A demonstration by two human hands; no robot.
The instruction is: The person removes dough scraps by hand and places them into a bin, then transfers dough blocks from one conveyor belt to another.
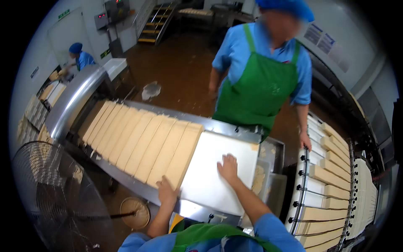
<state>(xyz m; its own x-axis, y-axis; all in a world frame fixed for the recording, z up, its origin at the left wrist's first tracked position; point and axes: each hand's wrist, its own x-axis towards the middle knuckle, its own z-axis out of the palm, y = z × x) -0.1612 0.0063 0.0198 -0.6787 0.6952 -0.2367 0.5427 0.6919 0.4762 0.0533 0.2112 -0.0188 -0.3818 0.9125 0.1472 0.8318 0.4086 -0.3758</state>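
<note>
Pale tan slabs point(142, 138) lie side by side in a row on the conveyor, cut by lines across it. My left hand point(167, 192) rests at the near corner of the last slab, fingers apart, holding nothing. Right of the slabs is a bare white belt surface point(214, 168). Over its right part is my right hand point(228, 166), fingers spread and nothing in them.
A co-worker in a green apron point(260, 86) stands across the conveyor, one hand at a second line point(329, 180) carrying blocks. A large fan point(54, 193) stands at the left. Another person point(82, 56) is farther back. Bins point(270, 180) adjoin the conveyor's right end.
</note>
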